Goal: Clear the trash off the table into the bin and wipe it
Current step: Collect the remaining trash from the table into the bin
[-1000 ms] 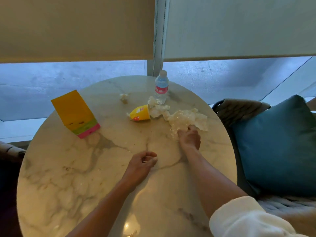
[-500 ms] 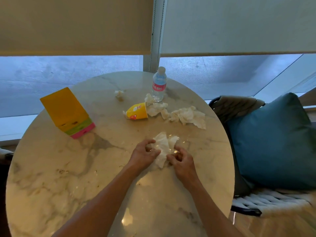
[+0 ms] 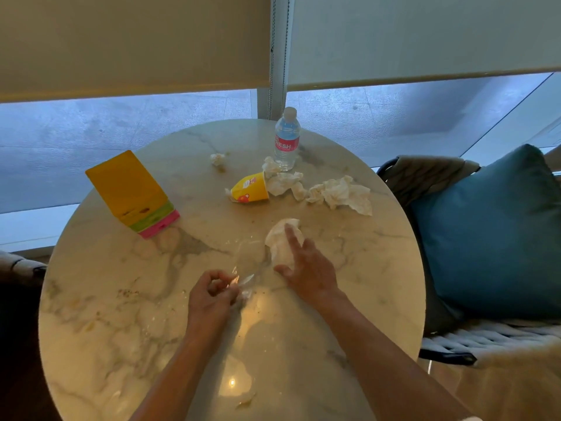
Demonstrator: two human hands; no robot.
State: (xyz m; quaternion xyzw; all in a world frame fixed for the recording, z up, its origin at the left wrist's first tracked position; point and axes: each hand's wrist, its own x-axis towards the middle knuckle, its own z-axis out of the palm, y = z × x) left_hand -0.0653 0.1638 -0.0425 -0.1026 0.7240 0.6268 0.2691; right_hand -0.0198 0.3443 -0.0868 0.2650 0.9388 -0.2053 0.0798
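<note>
While the right hand [image 3: 309, 268] lies on the round marble table [image 3: 121, 329] with its fingers straight and spread, a crumpled white tissue [image 3: 280, 244] sits partly under those fingers: the index finger reaches over its top, and the thumb touches its lower edge. This hand is released and presses on the tissue; it does not curl round it. The left hand [image 3: 209, 299] is nearer to the person and to the left of the tissue, apart from it. Its fingers are curled and they pinch a piece of clear plastic film [image 3: 246, 268], which stretches from the fingertips up toward the tissue (the film is almost invisible, only its shine shows, so I cannot tell if it touches the tissue).

Farther on the table, beyond the hands, more trash lies. A yellow paper cup [image 3: 250, 191] is on its side, with its mouth toward a group of crumpled tissues [image 3: 337, 192] that spreads to the right. A small water bottle [image 3: 287, 139] with a pink label stands upright just behind them. One small paper ball [image 3: 217, 159] lies alone to the left of the bottle. A yellow box [image 3: 127, 189] with a green and pink base stands tilted near the left edge. At the right of the table, a chair [image 3: 425, 174] holds a teal cushion [image 3: 491, 232].
</note>
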